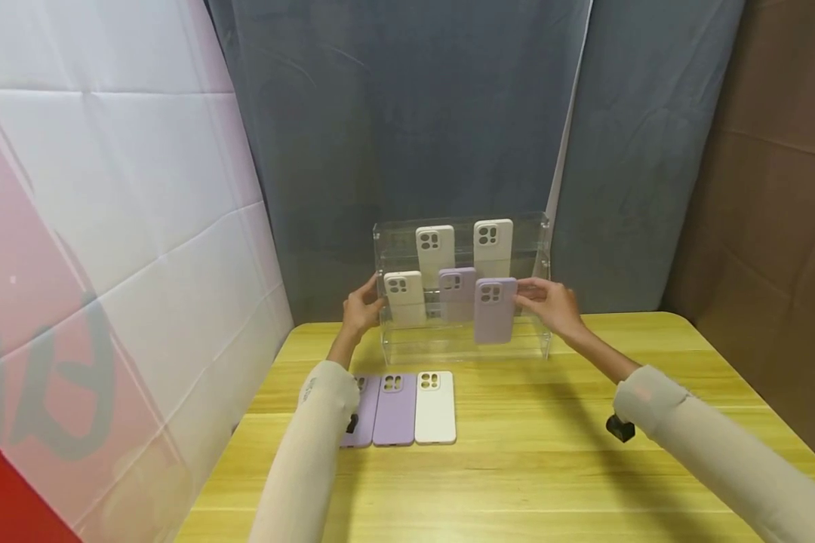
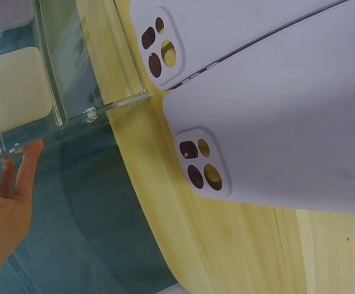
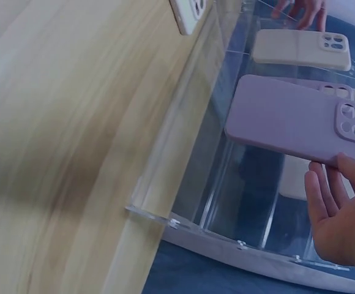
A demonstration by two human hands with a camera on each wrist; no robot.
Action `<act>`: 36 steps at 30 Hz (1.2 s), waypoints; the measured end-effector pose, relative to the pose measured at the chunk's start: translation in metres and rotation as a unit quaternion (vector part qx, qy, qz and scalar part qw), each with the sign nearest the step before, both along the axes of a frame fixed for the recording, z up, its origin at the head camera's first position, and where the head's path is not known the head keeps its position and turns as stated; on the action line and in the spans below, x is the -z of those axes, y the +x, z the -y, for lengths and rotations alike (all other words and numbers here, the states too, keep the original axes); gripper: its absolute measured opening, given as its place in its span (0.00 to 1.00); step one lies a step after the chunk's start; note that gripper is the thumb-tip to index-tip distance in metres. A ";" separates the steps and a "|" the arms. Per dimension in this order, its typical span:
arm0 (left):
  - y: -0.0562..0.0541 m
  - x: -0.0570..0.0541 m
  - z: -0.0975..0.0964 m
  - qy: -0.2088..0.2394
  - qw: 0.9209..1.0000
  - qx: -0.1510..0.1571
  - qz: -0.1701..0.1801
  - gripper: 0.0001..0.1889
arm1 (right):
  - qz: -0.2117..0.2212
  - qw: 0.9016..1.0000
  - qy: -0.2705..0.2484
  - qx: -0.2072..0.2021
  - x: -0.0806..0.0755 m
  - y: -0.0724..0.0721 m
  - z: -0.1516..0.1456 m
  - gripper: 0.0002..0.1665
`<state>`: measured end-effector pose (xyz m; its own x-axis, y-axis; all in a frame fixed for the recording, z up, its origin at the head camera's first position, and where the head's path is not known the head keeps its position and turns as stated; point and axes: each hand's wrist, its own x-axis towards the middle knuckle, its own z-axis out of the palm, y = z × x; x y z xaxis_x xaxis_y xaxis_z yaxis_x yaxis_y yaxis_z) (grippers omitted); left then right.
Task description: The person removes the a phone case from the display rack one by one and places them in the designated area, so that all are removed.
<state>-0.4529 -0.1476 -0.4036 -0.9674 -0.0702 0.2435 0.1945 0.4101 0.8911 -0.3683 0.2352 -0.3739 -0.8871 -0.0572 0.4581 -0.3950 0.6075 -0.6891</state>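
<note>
My right hand [image 1: 554, 305] pinches a light purple phone case [image 1: 494, 320] by its side edge, thumb on one face. In the right wrist view this case [image 3: 275, 116] stands upright in front of the clear acrylic display stand [image 3: 147, 211]. Whether its lower end touches a tier cannot be told. My left hand [image 1: 362, 309] touches the left side of the stand [image 1: 462, 351] with its fingertips, beside a white phone case [image 1: 405, 298]. Another purple case [image 1: 456, 294] stands in the middle of that tier. Two white cases, one left [image 1: 436, 253] and one right [image 1: 493, 245], stand higher.
Before the stand, on the yellow wooden table [image 1: 530, 475], lie a white case [image 1: 435, 407] and two purple cases, one of them [image 1: 394, 411] in the middle and the other [image 1: 360, 415] partly behind my left sleeve. A grey curtain [image 1: 407, 113] hangs behind the table.
</note>
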 end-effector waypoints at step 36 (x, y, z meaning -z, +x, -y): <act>0.010 -0.003 0.004 -0.004 1.000 -0.001 0.006 0.34 | 0.131 0.979 -0.098 -0.120 0.077 0.018 0.035 0.31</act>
<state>-0.4425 -0.1513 -0.4002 -0.9702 -0.0711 0.2318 0.1821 0.4172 0.8904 -0.3501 0.2000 -0.4510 -0.9475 -0.2121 0.2393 -0.3039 0.3639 -0.8805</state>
